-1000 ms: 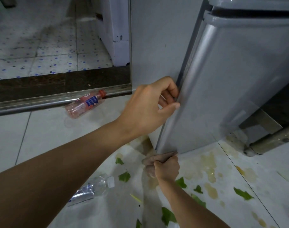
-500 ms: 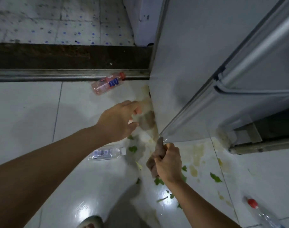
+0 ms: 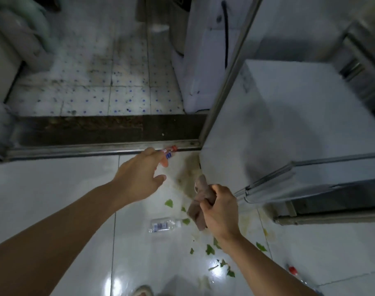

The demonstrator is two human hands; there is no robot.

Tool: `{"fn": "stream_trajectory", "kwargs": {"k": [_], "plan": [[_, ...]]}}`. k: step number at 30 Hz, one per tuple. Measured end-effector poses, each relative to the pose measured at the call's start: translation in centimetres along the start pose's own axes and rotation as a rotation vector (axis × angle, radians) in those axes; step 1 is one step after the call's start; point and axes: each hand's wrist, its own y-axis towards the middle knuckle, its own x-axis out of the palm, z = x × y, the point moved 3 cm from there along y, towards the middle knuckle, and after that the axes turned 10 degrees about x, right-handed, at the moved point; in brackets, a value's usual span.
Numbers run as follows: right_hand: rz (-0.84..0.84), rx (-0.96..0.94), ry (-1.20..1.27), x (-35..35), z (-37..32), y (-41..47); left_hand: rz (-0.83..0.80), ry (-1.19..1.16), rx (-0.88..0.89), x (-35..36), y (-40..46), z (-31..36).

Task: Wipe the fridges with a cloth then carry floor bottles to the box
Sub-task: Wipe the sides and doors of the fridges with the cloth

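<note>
The left hand (image 3: pixel 139 178) reaches forward over the white tiled floor (image 3: pixel 54 199), its grip loose: fingers spread and nearly straight, thumb apart, nothing held. Its fingertips lie over the near end of the pink bottle (image 3: pixel 168 154), which rests on the floor against the metal door track (image 3: pixel 75 151); whether they touch it cannot be told. The bottle's red cap and blue label show just past the fingers. Nearer, between the two forearms, a clear bottle (image 3: pixel 163 224) with a white cap lies on its side among scattered green leaf scraps (image 3: pixel 210 249). The right hand (image 3: pixel 219 212) has its grip closed around a bunched brown cloth (image 3: pixel 200 199), held just off the lower corner of the grey fridge (image 3: pixel 278 124). At the far right edge another bottle (image 3: pixel 293 271) with a red cap lies on the floor.
</note>
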Motion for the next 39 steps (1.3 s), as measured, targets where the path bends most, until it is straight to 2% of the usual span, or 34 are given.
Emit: {"fn": "stream_trajectory", "kwargs": {"k": [4,8,13,17,20,24,27,32,39], "plan": [[0.101,-0.003,0.047,-5.6,-5.2,0.2,-0.03,0.017,0.073,-6.3,2.1,2.5],[0.21,0.008,0.109,-11.0,-7.7,0.7,-0.021,-0.003,0.165,-9.9,4.8,5.5],[0.372,0.053,0.178,-17.4,-6.8,2.9,-0.074,0.005,0.255,-10.5,9.6,9.6],[0.492,0.111,0.074,-20.0,-4.4,4.6,-0.13,0.022,0.309,-9.5,13.8,12.1],[0.503,0.204,-0.047,-19.8,-2.3,5.4,-0.171,0.046,0.353,-8.6,16.9,13.3],[0.473,0.171,-0.327,-17.3,-1.1,6.7,-0.218,0.091,0.418,-7.2,20.6,14.3],[0.531,0.127,-0.296,-15.2,-1.2,8.5,-0.237,0.109,0.467,-6.7,23.7,14.5],[0.515,0.161,-0.338,-12.4,-1.9,11.0,-0.224,0.181,0.609,-6.1,28.1,13.9],[0.606,0.319,-0.374,-10.4,-3.7,12.6,-0.298,0.282,0.926,-4.9,32.7,11.2]]}}
